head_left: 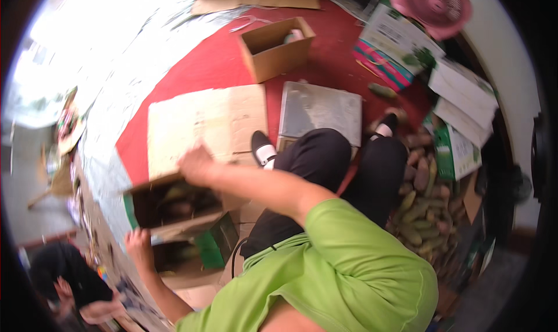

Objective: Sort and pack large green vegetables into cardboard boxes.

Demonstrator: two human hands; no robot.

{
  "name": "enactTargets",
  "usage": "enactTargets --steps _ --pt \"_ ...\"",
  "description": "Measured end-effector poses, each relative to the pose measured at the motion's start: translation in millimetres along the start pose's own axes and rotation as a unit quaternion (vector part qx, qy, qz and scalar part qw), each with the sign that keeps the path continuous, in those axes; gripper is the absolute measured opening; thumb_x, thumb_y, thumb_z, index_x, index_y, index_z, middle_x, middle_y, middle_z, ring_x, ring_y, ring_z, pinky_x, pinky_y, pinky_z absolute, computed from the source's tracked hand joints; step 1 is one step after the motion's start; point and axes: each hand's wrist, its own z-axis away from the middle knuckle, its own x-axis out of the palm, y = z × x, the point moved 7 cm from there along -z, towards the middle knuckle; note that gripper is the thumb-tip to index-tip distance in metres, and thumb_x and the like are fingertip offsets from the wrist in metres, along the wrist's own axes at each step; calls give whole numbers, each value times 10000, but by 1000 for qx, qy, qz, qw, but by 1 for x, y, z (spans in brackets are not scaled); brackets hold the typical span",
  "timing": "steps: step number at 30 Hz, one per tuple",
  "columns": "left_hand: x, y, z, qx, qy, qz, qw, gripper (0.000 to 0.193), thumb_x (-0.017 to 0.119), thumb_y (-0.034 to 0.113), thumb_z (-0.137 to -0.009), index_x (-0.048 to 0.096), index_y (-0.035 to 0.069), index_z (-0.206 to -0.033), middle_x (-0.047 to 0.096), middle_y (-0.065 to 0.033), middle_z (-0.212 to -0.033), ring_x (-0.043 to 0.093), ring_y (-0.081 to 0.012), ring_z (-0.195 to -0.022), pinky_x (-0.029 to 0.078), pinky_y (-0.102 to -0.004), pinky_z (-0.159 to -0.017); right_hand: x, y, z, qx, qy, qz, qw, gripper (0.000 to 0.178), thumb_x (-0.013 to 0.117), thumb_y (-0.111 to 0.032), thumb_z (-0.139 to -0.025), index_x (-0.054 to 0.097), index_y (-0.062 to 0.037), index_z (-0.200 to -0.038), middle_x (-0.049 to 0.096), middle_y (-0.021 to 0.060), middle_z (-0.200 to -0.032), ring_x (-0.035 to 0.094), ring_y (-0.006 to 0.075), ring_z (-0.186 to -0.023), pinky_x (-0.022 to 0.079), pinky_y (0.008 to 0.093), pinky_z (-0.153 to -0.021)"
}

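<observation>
Green-ended cardboard carton (129,210) is seen open-topped to the left of the wearer's black-trousered legs (317,160), with blurred, rounded produce (177,209) contained in it. Its near left corner is gripped by the left hand (139,245), the fingers being bent closed over the rim. Its far rim is met by the right hand (196,164) — the arm being stretched across the body — but that hand is blurred, and how far its fingers are closed cannot be told. Just beside it, on the nearer side, a second open carton (210,249) with a green panel is placed. To the right of the legs, elongated green and reddish-brown vegetables (421,221) are heaped. Beyond the feet, a flattened cardboard sheet (206,120) and a metal platform (319,108) are laid side by side on a red mat (174,91). Farther off, a small open brown box (276,65) is set down; at the far right, a pink plastic basket (430,9) is seen near a white-and-green carton (401,36).
</observation>
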Motion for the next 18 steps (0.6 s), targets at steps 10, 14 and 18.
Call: enactTargets --steps 10,14,18 --pt "-23 -22 17 -163 31 195 967 136 649 117 -826 660 25 -926 635 -152 -889 602 -350 -824 474 -423 -732 -71 1 17 -18 -9 -93 995 249 667 -319 -802 730 -87 -869 709 105 -892 674 285 -899 509 440 -785" --pt "-40 56 -59 -45 74 232 969 154 660 104 -799 663 49 -943 653 -110 -919 602 -319 -909 459 -411 -832 -134 122 75 72 63 -121 988 200 669 -298 -788 732 -133 -881 706 74 -908 662 261 -936 510 412 -801" --pt "-69 130 -107 77 112 232 963 145 665 99 -776 684 49 -912 660 -111 -914 611 -299 -950 452 -418 -880 -198 223 178 143 241 -175 944 192 651 -242 -765 725 -97 -868 703 108 -876 675 264 -848 518 382 -766"
